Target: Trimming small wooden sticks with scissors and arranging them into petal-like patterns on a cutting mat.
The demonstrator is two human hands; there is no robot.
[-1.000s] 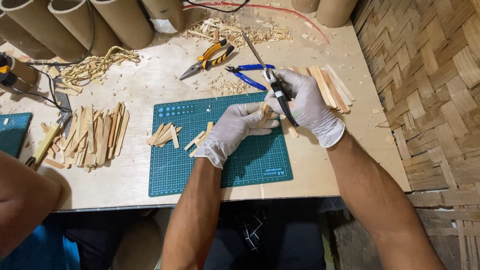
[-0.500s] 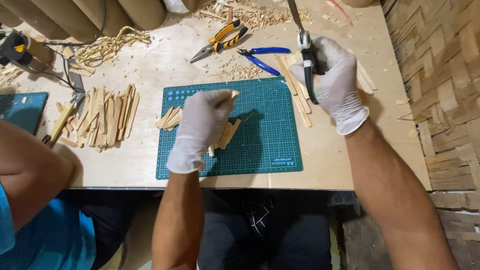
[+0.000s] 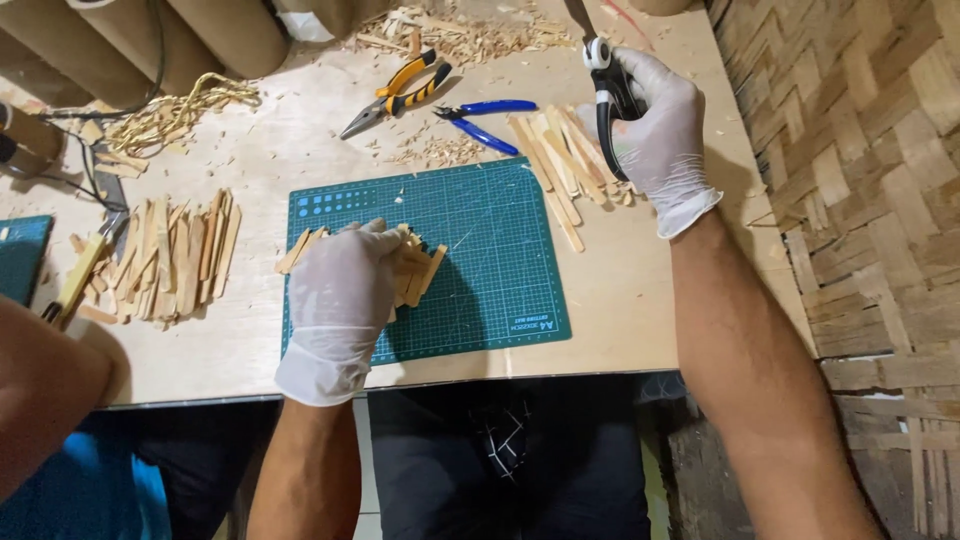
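The left hand (image 3: pixel 345 290), in a white glove, presses flat on a small heap of short wood strips (image 3: pixel 415 268) at the middle of the green cutting mat (image 3: pixel 500 250), fingers curled over them, probably to keep them from scattering. The right hand (image 3: pixel 655 125) is lifted over the table's far right, fist clenched round a black-handled knife (image 3: pixel 607 100), blade pointing away, clear of the other glove. Longer strips (image 3: pixel 555 165) lie just below it. Blue-handled cutters (image 3: pixel 490 125) and yellow-handled pliers (image 3: pixel 395 90) rest beyond the mat. The mat bears pale grid markings and small print along its near edge. A second pile of strips (image 3: pixel 170 260) lies to the left.
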